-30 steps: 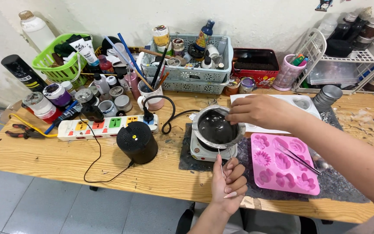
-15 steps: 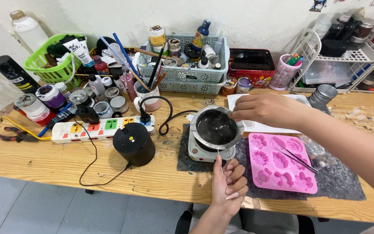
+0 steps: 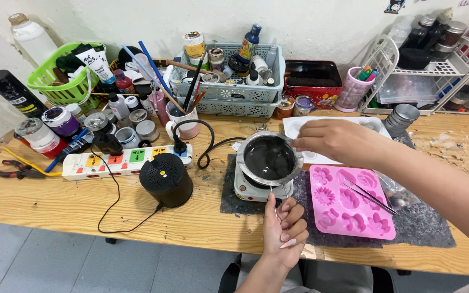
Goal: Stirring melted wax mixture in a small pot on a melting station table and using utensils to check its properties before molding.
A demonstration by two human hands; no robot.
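A metal melting pot (image 3: 269, 157) with dark liquid sits on a small white hot plate (image 3: 248, 189) in the middle of the wooden table (image 3: 55, 198). My left hand (image 3: 283, 230) grips the pot's thin wire handle (image 3: 274, 199) at the near side. My right hand (image 3: 329, 142) hovers at the pot's right rim with fingertips pinched together; whether it holds anything I cannot tell. To the right lies a pink silicone flower mould (image 3: 351, 202) with metal tweezers (image 3: 369, 196) across it.
A black round speaker (image 3: 166, 179) and a white power strip (image 3: 128, 159) lie left of the hot plate. Baskets (image 3: 66, 81), jars, brushes in a mug (image 3: 187, 122), a white tray (image 3: 336, 130) and a wire rack (image 3: 435, 73) crowd the back. A dark mat (image 3: 419, 230) underlies the mould.
My right hand has drifted slightly right along the pot's rim. My left hand keeps its hold on the wire handle. The view has shifted a little.
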